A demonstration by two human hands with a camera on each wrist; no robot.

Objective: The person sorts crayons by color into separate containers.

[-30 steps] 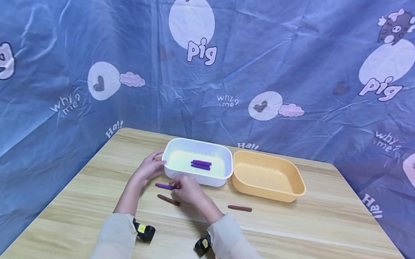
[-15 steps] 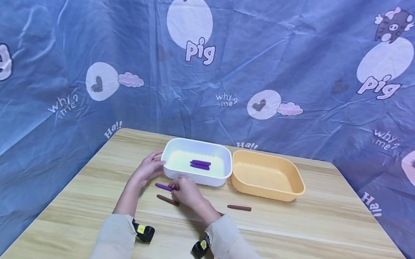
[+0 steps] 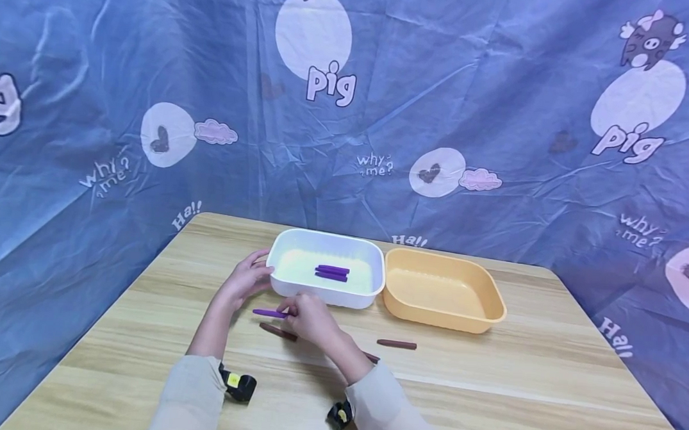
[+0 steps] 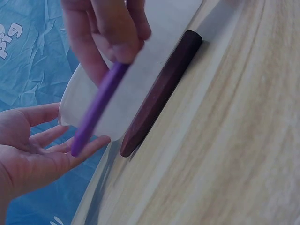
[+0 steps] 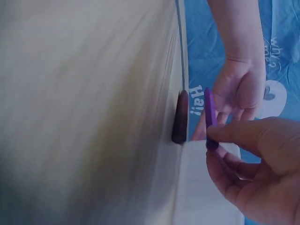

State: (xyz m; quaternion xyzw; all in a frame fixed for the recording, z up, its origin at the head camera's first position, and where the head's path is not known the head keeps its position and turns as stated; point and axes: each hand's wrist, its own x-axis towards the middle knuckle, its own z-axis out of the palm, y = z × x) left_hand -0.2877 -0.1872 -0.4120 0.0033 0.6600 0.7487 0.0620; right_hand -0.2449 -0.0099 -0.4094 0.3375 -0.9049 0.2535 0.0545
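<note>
Head view: purple stick sits centre frame, pinched at one end by the right hand, just below the white tray. Looks light, stiff, smooth; a mid-length grip would probably be steadier. Left hand, fingers relaxed, holds nothing beside the tray's corner.

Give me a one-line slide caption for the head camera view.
Right hand pinches a purple stick beside a white tub; left hand rests at its corner.
</note>
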